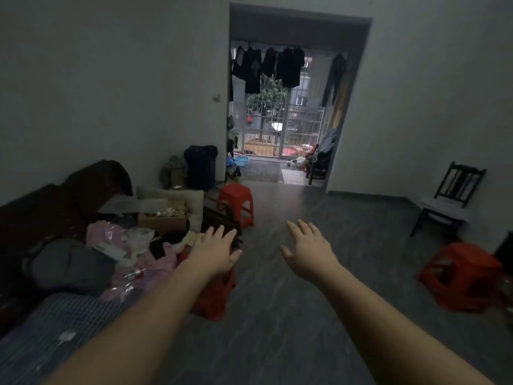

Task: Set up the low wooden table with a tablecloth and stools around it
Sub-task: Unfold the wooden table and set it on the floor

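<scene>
Both my arms reach forward over a dark floor. My left hand [215, 252] is open, fingers spread, above a red plastic stool [215, 294] that stands beside the cluttered sofa. My right hand [308, 250] is open too and holds nothing, over bare floor. A second red stool [236, 202] stands farther off, near the doorway. Behind my left hand a dark wooden frame [222, 215], possibly the low table folded on its side, leans by the sofa; I cannot tell for sure. More red stools [463, 276] are stacked at the right. No tablecloth is identifiable.
A sofa [41, 218] on the left is piled with clothes, bags and a cardboard box [162, 218]. A dark wooden chair [447, 201] stands against the right wall. A black suitcase [200, 166] sits by the balcony doorway [277, 168], where clothes hang.
</scene>
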